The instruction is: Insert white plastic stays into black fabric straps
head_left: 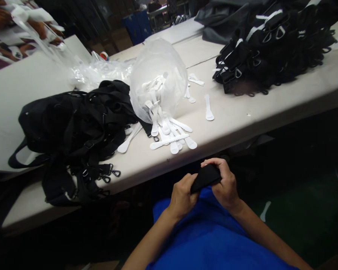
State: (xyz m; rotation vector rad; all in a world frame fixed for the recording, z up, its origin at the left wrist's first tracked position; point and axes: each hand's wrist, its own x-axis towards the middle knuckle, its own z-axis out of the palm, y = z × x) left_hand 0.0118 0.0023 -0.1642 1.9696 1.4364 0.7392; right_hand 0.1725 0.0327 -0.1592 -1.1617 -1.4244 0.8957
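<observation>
Both hands hold one folded black cloth strap (205,177) low over the blue lap, just below the table edge (242,131). The left hand (183,197) pinches its near end. The right hand (225,183) curls tight around its far end.

White plastic strips (170,135) lie near on the table.

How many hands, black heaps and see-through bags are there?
Hands holding the black piece: 2, left hand and right hand
Black strap heaps: 2, near heap and far heap
Clear bags of white strips: 1
Total: 5
</observation>
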